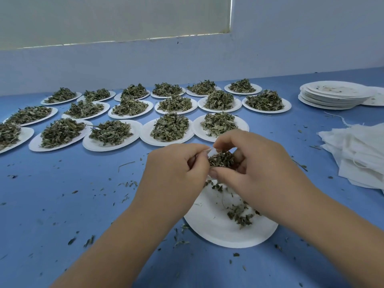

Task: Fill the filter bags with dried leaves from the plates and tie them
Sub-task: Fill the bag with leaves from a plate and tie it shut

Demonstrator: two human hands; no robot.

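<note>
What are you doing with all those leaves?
A person is stuffing dried leaves into a little white bag. The left hand pinches the bag's edge and the right hand curls round it, both above a plate with only a few leaves left on it. Behind them, many full plates wait on the blue table. At the right lie spare bags and a stack of used plates. The bag is not tied yet.
</note>
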